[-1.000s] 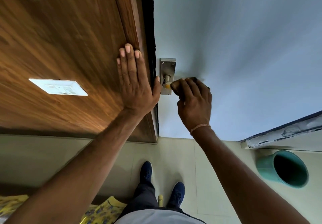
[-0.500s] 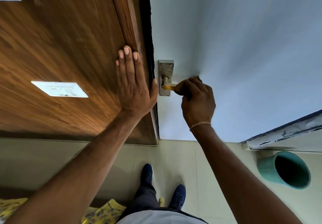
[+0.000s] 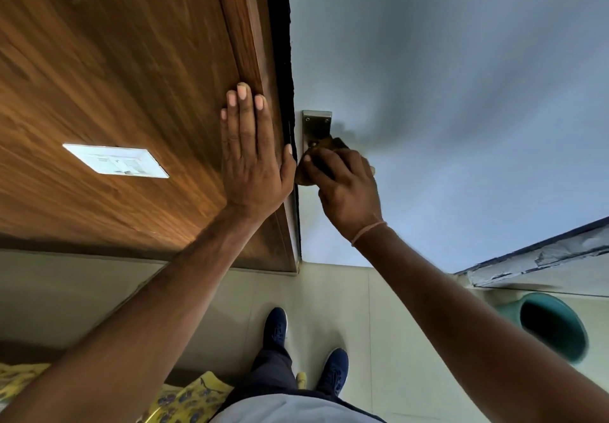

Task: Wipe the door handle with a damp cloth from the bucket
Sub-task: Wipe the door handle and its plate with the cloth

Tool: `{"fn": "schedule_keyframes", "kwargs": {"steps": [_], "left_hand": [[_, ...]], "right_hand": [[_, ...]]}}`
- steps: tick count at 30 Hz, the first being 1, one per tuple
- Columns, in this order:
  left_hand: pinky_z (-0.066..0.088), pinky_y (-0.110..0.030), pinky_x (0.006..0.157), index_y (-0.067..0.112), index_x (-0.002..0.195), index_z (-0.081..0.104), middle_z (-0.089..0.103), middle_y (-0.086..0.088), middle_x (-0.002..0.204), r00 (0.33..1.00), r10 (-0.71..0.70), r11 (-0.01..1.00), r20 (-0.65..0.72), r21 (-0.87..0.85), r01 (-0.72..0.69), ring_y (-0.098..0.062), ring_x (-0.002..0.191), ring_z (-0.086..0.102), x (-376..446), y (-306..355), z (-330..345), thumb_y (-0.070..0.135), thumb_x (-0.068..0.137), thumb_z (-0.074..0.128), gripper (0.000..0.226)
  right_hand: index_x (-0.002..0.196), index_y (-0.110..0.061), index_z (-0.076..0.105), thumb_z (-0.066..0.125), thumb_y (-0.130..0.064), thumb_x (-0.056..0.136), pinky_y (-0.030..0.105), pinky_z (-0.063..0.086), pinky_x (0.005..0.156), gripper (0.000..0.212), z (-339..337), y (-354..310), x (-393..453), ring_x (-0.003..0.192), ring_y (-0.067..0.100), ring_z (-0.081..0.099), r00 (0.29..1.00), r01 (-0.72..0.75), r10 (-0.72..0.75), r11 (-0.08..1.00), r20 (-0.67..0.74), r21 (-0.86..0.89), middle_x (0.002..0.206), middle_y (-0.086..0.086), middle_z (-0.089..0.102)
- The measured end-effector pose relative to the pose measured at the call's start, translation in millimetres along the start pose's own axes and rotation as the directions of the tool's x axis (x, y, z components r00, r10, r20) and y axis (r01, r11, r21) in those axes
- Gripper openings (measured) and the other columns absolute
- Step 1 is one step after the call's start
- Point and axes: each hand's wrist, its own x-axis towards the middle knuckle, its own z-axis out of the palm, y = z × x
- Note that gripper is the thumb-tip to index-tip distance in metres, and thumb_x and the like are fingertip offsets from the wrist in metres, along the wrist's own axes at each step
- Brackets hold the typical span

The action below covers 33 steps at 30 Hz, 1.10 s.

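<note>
A metal door handle plate (image 3: 317,126) is fixed to the pale grey door (image 3: 445,93), close to its left edge. My right hand (image 3: 346,192) is closed around a dark brown cloth (image 3: 329,146) and presses it against the lower part of the plate, which hides the lever. My left hand (image 3: 252,155) lies flat, fingers together, on the wooden door frame (image 3: 250,43) just left of the handle. The teal bucket (image 3: 553,330) stands on the floor at the lower right.
A white switch plate (image 3: 115,160) sits on the wood panel (image 3: 99,93) to the left. My feet in blue shoes (image 3: 276,327) stand on pale floor tiles. Yellow patterned fabric (image 3: 188,399) lies at the bottom left. A worn ledge (image 3: 543,258) runs above the bucket.
My right hand has slid the cloth left along the lever to the plate, which now hides the lever. My left hand has stayed flat on the frame.
</note>
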Motion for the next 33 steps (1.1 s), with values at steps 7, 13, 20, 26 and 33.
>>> {"fn": "schedule_keyframes", "kwargs": {"steps": [7, 13, 20, 26, 33], "left_hand": [[0.030, -0.056, 0.132, -0.007, 0.159, 0.030, 0.043, -0.036, 0.162, 1.000, 0.004, 1.000, -0.010, 0.021, -0.004, -0.046, 0.156, 0.033, -0.3, -0.9, -2.5, 0.026, 0.101, 0.068, 0.077], [0.035, -0.058, 0.130, -0.006, 0.160, 0.030, 0.043, -0.035, 0.162, 1.000, 0.004, 1.000, -0.008, 0.021, -0.004, -0.044, 0.156, 0.032, 0.5, -1.5, -5.4, 0.025, 0.101, 0.067, 0.076], [0.034, -0.058, 0.131, -0.008, 0.159, 0.032, 0.041, -0.035, 0.163, 1.000, -0.026, 0.999, 0.006, 0.031, 0.025, -0.048, 0.156, 0.035, -0.4, 3.1, -6.4, 0.028, 0.103, 0.066, 0.075], [0.036, -0.057, 0.130, -0.010, 0.158, 0.038, 0.041, -0.035, 0.163, 0.999, -0.031, 0.999, 0.010, 0.039, 0.031, -0.049, 0.156, 0.038, 2.2, 5.6, -13.8, 0.026, 0.106, 0.062, 0.068], [0.034, -0.057, 0.131, -0.010, 0.158, 0.037, 0.040, -0.035, 0.164, 0.999, -0.025, 0.999, 0.023, 0.044, 0.024, -0.048, 0.157, 0.036, 1.5, 5.9, -15.3, 0.027, 0.106, 0.060, 0.068]], "right_hand": [[0.116, -0.022, 0.079, 0.067, -0.013, 0.103, 0.046, 0.050, 0.089, 0.020, -5.4, 28.9, -8.0, 0.107, 0.036, 0.065, 0.988, 0.141, -0.145, 0.988, -0.048, -0.070, 0.125, 0.005, 0.075], [0.133, -0.016, 0.072, 0.062, -0.010, 0.105, 0.047, 0.054, 0.088, 0.031, 12.5, 21.8, -5.1, 0.107, 0.036, 0.064, 0.961, 0.266, -0.272, 0.957, -0.043, -0.118, 0.128, 0.010, 0.072], [0.119, -0.019, 0.064, 0.072, -0.011, 0.099, 0.046, 0.052, 0.078, 0.023, -10.4, 64.7, -37.1, 0.101, 0.033, 0.059, 0.986, 0.109, -0.111, 0.994, -0.122, -0.021, 0.122, -0.001, 0.061], [0.120, -0.017, 0.078, 0.068, -0.013, 0.102, 0.046, 0.049, 0.088, 0.021, 12.6, 14.2, 7.5, 0.109, 0.033, 0.062, 0.945, 0.315, -0.320, 0.946, -0.064, -0.081, 0.126, 0.008, 0.073], [0.120, -0.010, 0.073, 0.066, -0.010, 0.105, 0.049, 0.055, 0.086, 0.017, 9.7, 58.5, -21.0, 0.107, 0.038, 0.066, 0.979, 0.205, -0.204, 0.977, -0.012, 0.057, 0.125, 0.012, 0.071]]}}
